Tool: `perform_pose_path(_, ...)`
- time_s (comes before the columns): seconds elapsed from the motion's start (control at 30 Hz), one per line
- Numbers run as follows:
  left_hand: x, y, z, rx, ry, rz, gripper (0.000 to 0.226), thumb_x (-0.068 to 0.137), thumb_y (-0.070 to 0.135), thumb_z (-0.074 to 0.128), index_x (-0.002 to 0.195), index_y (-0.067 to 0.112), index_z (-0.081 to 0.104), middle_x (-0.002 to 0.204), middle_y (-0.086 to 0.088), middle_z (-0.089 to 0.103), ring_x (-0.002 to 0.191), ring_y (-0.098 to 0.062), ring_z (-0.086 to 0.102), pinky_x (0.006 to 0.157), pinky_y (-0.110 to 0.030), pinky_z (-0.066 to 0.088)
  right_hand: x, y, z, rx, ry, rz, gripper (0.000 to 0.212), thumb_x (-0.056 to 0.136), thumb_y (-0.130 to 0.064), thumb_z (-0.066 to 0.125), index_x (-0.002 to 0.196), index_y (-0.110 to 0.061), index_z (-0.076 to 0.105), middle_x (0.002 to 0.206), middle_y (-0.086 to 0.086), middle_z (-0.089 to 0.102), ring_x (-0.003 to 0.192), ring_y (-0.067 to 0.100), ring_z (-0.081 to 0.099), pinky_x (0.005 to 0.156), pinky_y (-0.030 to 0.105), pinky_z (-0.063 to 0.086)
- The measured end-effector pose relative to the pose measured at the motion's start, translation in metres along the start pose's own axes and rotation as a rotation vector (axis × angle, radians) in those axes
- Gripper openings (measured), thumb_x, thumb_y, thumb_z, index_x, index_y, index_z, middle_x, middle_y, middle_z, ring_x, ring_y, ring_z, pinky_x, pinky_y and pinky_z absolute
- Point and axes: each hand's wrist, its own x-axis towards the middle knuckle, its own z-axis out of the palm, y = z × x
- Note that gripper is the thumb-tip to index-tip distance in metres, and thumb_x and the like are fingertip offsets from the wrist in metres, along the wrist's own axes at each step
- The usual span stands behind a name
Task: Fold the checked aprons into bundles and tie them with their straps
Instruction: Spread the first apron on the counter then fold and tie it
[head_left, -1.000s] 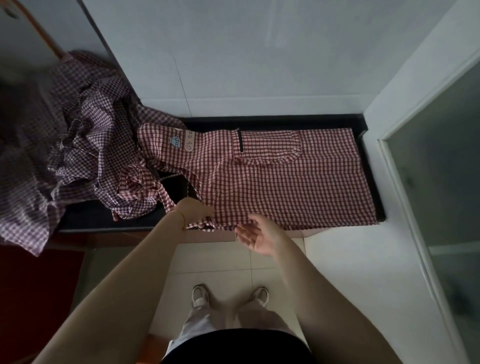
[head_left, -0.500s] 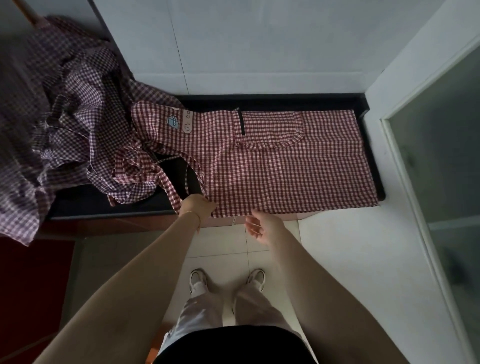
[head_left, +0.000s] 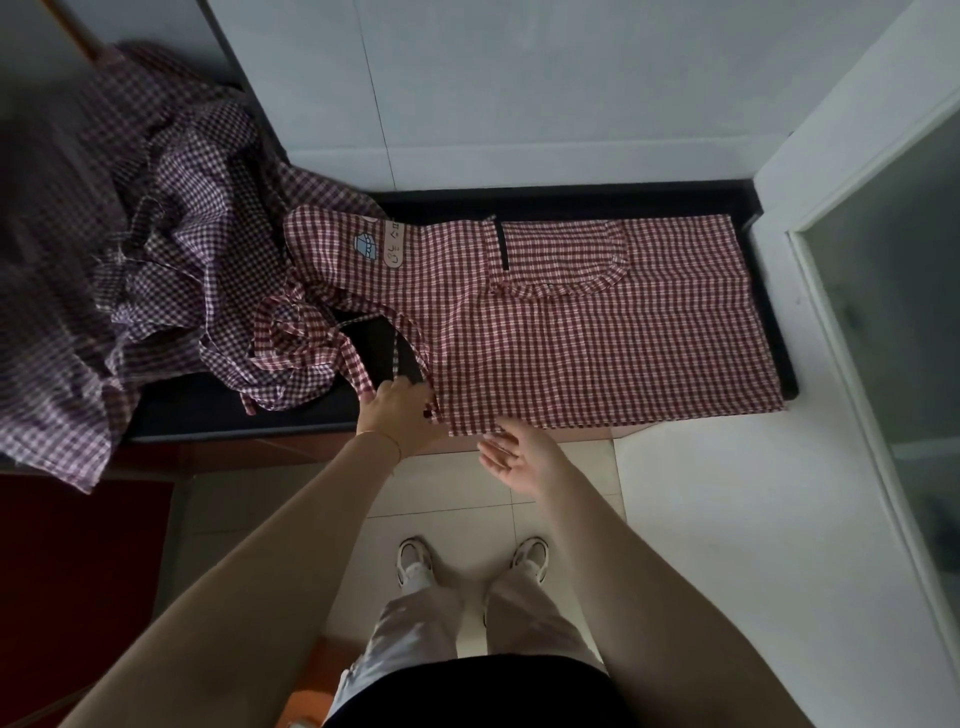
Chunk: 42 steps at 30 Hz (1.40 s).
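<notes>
A pale label (head_left: 393, 245) with a blue picture beside it sat on the checked apron (head_left: 597, 332), toward ten o'clock; its few characters were too small to read.

This looks like a plain domestic utility corner: pale tiled floor (head_left: 452, 499) at six o'clock, bare white wall (head_left: 519, 93) at twelve, a low dark ledge (head_left: 571, 200) between them, a glass door (head_left: 893, 322) at three, heaped checked aprons (head_left: 130, 249) at ten.
</notes>
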Motion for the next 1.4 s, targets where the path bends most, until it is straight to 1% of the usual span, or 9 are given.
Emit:
perform_pose_path(0.13,0.002,-0.009,0.001,-0.014,0.032,0.058,0.066,0.081,0.056,0.067,0.135,0.026,0.047,0.132,-0.002,0.051,0.127,-0.025,0.044,0.112,-0.046,0.028,-0.002,-0.001,0.018,0.011,-0.022,-0.015,0.016,0.094,-0.005,0.061,0.108,-0.002,0.054,0.114,0.018,0.067,0.1,0.031,0.067,0.086,0.042,0.051)
perform_pose_path(0.27,0.0,-0.007,0.001,-0.001,0.031,0.088,0.087,0.076,0.058,0.073,0.145,0.024,0.033,0.135,-0.003,0.05,0.128,-0.026,0.044,0.112,-0.047,0.028,-0.01,-0.009,0.026,0.018,-0.084,-0.09,0.01,0.095,-0.004,0.059,0.105,-0.002,0.058,0.113,0.017,0.067,0.105,0.031,0.064,0.1,0.043,0.049)
perform_pose_path(0.47,0.002,-0.007,-0.019,-0.367,0.19,0.079,0.026,0.092,0.038,0.061,0.112,0.021,0.064,0.104,0.001,0.068,0.101,-0.019,0.061,0.098,-0.04,0.043,-0.017,-0.025,0.031,-0.137,-0.124,-0.224,0.027,0.096,-0.003,0.056,0.121,-0.012,0.058,0.124,0.006,0.065,0.119,0.026,0.058,0.1,0.041,0.042)
perform_pose_path(0.77,0.009,-0.008,-0.06,-0.603,0.195,0.065,0.017,0.096,0.023,0.058,0.108,0.018,0.07,0.09,0.002,0.069,0.075,-0.015,0.064,0.063,-0.021,0.049,-0.008,-0.018,0.055,-0.193,-0.033,-0.166,0.019,0.094,-0.002,0.061,0.113,-0.004,0.06,0.12,0.01,0.062,0.104,0.022,0.061,0.09,0.039,0.047)
perform_pose_path(0.9,0.014,-0.007,-0.056,-0.584,0.158,0.005,0.017,0.095,0.032,0.059,0.107,0.019,0.064,0.095,0.001,0.065,0.086,-0.016,0.06,0.076,-0.029,0.049,-0.004,-0.015,0.057,-0.229,0.023,-0.139,0.009,0.094,-0.007,0.064,0.102,-0.004,0.061,0.107,0.012,0.066,0.089,0.021,0.064,0.083,0.036,0.049)
perform_pose_path(1.0,0.019,-0.009,-0.049,-0.47,-0.029,-0.005,0.025,0.096,0.037,0.055,0.106,0.015,0.062,0.102,-0.005,0.066,0.094,-0.022,0.061,0.087,-0.035,0.05,-0.005,-0.017,0.057,-0.212,0.003,-0.133,0.005,0.097,-0.01,0.06,0.098,-0.006,0.058,0.097,0.011,0.066,0.087,0.023,0.064,0.091,0.04,0.047)
perform_pose_path(1.17,0.02,-0.015,-0.038,-0.327,-0.138,0.072,0.041,0.088,0.032,0.068,0.125,0.019,0.057,0.118,-0.003,0.062,0.11,-0.026,0.059,0.101,-0.042,0.047,-0.006,-0.018,0.063,-0.306,-0.042,-0.14,0.035,0.09,0.0,0.064,0.125,-0.002,0.057,0.117,0.017,0.067,0.102,0.025,0.065,0.099,0.04,0.049)
perform_pose_path(1.3,0.023,-0.018,-0.038,-0.254,0.014,0.015,0.011,0.096,0.024,0.054,0.097,0.018,0.064,0.103,-0.003,0.067,0.097,-0.025,0.062,0.087,-0.035,0.048,-0.008,-0.017,0.07,-0.311,0.013,-0.135,0.027,0.091,0.011,0.053,0.118,0.008,0.055,0.11,0.021,0.064,0.107,0.029,0.064,0.097,0.039,0.05)
perform_pose_path(1.4,0.025,-0.014,-0.047,-0.24,0.085,-0.039,0.031,0.1,0.026,0.043,0.069,0.023,0.048,0.085,0.001,0.061,0.084,-0.023,0.055,0.091,-0.042,0.045,-0.012,-0.019,0.069,-0.344,0.049,-0.103,0.01,0.093,0.009,0.052,0.1,0.004,0.057,0.093,0.017,0.059,0.097,0.029,0.062,0.101,0.043,0.049)
